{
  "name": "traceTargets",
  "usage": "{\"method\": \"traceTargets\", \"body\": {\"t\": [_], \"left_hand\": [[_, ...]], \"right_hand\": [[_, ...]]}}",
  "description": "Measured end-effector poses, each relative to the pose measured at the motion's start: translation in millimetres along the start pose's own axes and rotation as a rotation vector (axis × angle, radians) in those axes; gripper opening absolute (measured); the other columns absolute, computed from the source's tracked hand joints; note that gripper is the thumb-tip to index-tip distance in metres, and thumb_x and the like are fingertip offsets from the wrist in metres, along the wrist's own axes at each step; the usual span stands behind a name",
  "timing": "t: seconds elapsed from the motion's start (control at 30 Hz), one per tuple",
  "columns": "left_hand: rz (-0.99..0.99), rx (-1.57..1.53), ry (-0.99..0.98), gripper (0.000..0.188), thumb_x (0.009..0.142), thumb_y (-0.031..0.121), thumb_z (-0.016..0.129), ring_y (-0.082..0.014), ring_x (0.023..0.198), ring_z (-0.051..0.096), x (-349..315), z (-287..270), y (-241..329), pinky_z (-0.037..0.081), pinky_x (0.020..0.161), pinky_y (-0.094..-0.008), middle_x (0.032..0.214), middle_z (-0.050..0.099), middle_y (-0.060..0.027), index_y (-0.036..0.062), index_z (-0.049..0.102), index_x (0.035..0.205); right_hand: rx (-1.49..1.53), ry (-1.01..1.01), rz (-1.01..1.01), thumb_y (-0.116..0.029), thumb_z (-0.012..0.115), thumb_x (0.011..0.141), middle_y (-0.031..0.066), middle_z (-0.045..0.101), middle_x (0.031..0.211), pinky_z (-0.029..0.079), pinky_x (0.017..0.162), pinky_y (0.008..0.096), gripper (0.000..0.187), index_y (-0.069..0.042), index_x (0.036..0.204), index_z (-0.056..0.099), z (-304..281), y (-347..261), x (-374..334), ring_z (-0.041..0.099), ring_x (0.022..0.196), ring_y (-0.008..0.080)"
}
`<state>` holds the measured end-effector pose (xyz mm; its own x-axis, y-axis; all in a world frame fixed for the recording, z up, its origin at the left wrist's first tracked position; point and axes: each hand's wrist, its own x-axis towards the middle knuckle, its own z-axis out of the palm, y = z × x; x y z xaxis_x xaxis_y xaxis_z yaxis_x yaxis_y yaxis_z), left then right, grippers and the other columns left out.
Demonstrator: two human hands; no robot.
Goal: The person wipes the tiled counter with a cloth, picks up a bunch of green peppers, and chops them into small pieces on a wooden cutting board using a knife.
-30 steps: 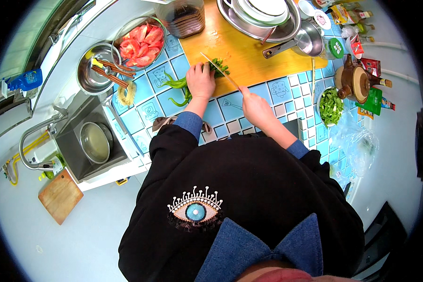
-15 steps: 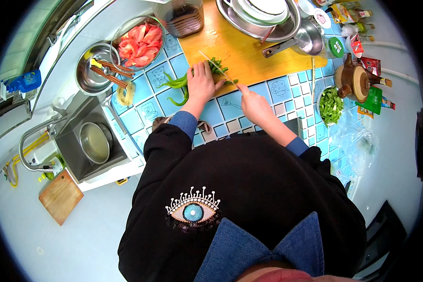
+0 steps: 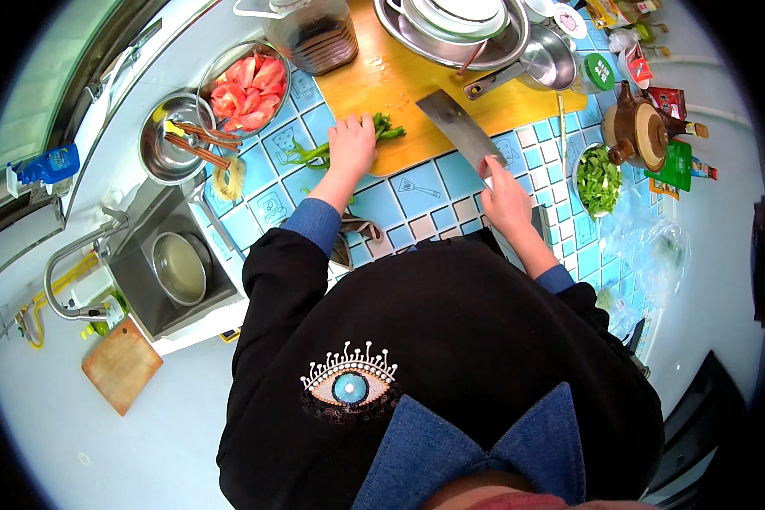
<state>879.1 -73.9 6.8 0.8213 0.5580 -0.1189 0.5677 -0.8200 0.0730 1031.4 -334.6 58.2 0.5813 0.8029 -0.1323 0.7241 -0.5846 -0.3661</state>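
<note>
My left hand (image 3: 351, 146) presses down on a bunch of green peppers (image 3: 388, 130) lying at the near left edge of an orange cutting board (image 3: 416, 85). More long green peppers (image 3: 304, 155) lie beside it on the blue tiled counter (image 3: 425, 191). My right hand (image 3: 503, 194) grips the handle of a broad cleaver (image 3: 459, 127), whose blade is lifted over the board's near edge, to the right of the peppers and apart from them.
A metal bowl of red tomato pieces (image 3: 248, 83) and a bowl with chopsticks (image 3: 172, 144) sit left of the board. A dark jug (image 3: 313, 32), stacked pans (image 3: 467, 30), a bowl of chopped greens (image 3: 599, 178) and a brown pot (image 3: 636, 132) stand around. A sink (image 3: 170, 268) lies left.
The cleaver has come off the peppers and swung to the right, away from my left hand. My left hand stays on the peppers.
</note>
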Motion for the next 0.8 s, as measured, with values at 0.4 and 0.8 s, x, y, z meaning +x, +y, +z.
{"method": "traceTargets", "body": {"t": [0.4, 0.8], "left_hand": [[-0.255, -0.433, -0.070, 0.038, 0.067, 0.016, 0.069, -0.0362, 0.090, 0.062, 13.0, -38.6, -17.7, 0.050, 0.075, -0.0439, 0.095, 0.064, -0.0176, 0.0034, 0.053, 0.100], [-0.192, -2.669, 0.289, 0.039, 0.073, 0.012, 0.059, -0.0214, 0.078, 0.054, -41.6, -104.8, -60.0, 0.048, 0.074, -0.0362, 0.093, 0.055, -0.0092, 0.0044, 0.051, 0.110]], "right_hand": [[-0.093, 0.047, 0.043, -0.006, 0.062, 0.071, 0.0096, 0.053, 0.089, 0.048, 0.070, 0.0433, 0.065, -0.018, 0.132, 0.043, 34.7, 67.2, -16.8, 0.057, 0.083, 0.0298], [-0.220, 0.088, -0.049, -0.003, 0.058, 0.076, 0.0107, 0.054, 0.093, 0.046, 0.081, 0.0420, 0.061, -0.016, 0.133, 0.042, 35.7, 117.6, 11.6, 0.054, 0.092, 0.0304]]}}
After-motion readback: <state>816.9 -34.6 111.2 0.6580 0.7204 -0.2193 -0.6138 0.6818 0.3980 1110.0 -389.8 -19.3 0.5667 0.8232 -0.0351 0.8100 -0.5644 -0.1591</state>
